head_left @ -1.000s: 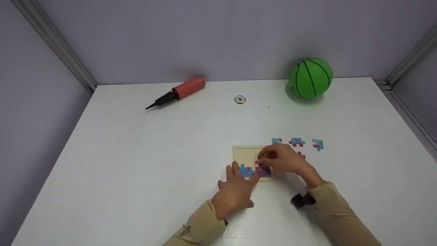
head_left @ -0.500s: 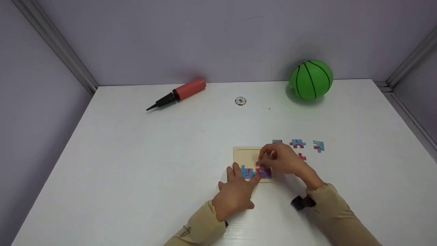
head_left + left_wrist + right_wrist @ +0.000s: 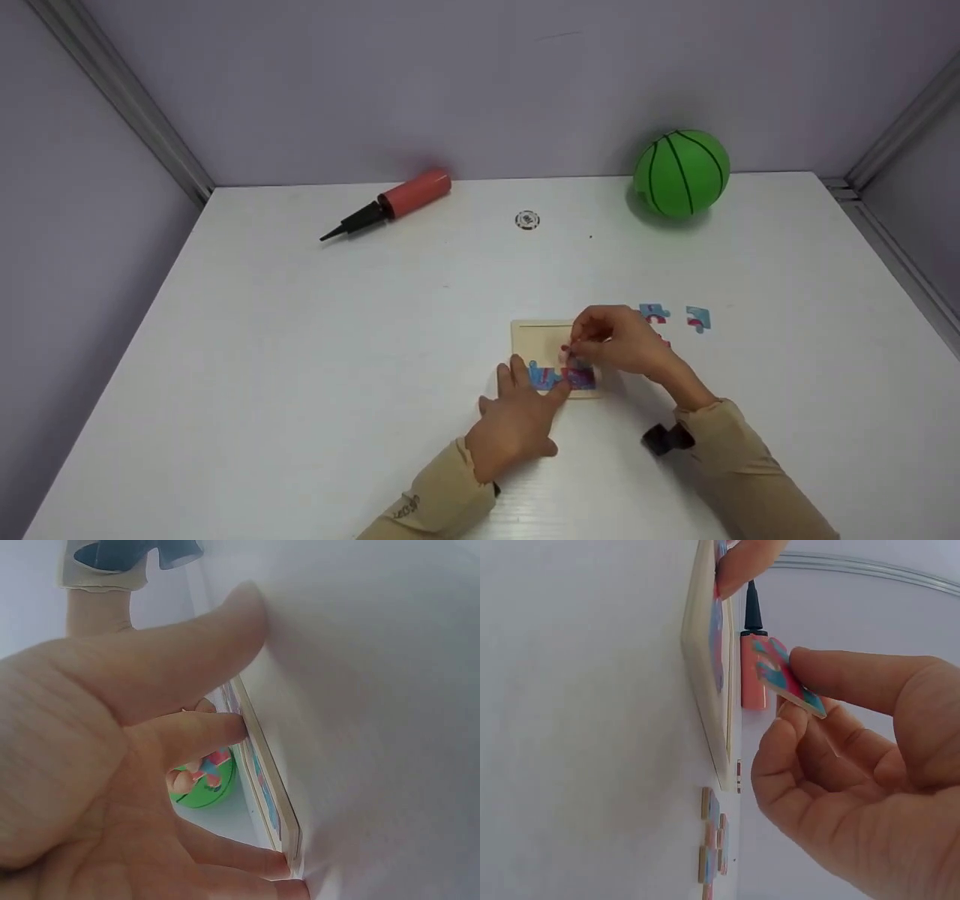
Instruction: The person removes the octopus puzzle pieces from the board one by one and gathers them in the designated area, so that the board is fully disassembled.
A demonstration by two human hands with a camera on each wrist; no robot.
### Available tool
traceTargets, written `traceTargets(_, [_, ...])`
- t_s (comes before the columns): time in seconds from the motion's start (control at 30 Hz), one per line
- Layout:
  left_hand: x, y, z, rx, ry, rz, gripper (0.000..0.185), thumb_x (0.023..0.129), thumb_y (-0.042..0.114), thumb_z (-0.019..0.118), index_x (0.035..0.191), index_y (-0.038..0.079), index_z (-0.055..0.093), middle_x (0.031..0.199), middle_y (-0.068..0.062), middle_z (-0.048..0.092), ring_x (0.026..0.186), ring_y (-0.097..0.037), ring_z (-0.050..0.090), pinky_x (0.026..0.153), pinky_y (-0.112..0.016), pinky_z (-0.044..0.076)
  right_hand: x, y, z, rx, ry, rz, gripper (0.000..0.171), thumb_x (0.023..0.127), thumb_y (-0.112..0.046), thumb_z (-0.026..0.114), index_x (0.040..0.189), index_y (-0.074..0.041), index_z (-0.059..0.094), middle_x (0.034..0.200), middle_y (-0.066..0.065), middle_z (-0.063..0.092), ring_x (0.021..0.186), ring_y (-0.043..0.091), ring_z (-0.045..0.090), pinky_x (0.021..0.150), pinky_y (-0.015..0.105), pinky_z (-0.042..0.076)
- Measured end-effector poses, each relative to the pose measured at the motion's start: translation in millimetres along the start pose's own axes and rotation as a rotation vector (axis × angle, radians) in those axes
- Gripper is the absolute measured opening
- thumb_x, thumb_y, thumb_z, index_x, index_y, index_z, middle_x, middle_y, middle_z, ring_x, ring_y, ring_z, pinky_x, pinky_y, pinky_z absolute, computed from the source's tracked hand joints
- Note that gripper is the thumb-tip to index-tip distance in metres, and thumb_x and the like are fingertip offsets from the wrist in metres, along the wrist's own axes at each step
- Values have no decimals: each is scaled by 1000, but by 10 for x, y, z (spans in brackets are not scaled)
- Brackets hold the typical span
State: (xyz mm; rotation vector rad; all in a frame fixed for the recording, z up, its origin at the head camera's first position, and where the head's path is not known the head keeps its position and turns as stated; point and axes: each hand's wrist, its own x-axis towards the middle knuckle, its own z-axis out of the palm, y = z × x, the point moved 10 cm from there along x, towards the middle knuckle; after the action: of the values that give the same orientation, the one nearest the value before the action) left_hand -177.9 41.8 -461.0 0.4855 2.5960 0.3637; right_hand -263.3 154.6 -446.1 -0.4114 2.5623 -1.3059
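1 puzzle piece (image 3: 789, 679) sits pinched between thumb and fingertips of our right hand (image 3: 626, 346), lifted just above the wooden tray (image 3: 534, 336), tilted and not yet seated. Our left hand (image 3: 517, 420) lies with straight fingers pressing the tray's near edge, beside the pieces already laid (image 3: 562, 376). To seat it well, we judge we should level the piece, match its tabs to the laid row, then lower it flat while the left hand steadies the tray. 2 loose pieces (image 3: 675, 316) wait just right of the tray; the green ball (image 3: 681, 173) and pump (image 3: 390, 201) stay well apart.
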Motion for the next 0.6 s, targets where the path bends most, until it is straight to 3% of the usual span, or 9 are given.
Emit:
traceTargets(0.2, [-4,1,7,-8,-2,-2,79,77,28,82,146,30,42,152,-33,12,139,-51,14,86,-69,39,-15,37,-121,148,54,44,14,89,-14,69,97,-5,64,87,9,65,70,24,56,52,29,47])
traceTargets(0.47, [1,-22,35,-48,-20,-12,80,77,27,81,146,31,41,153,-32,10,140,-50,11,90,-70,36,-53,96,-287,170,93,45,18,88,-15,71,98,-1,63,89,11,66,75,23,61,68,31,53])
traceTargets(0.6, [3,-23,18,-51,-21,-17,80,78,27,81,147,31,40,153,-31,9,140,-49,10,91,-70,35,-109,167,-418,163,102,42,20,88,-16,71,99,-1,63,89,11,65,75,23,61,68,30,53])
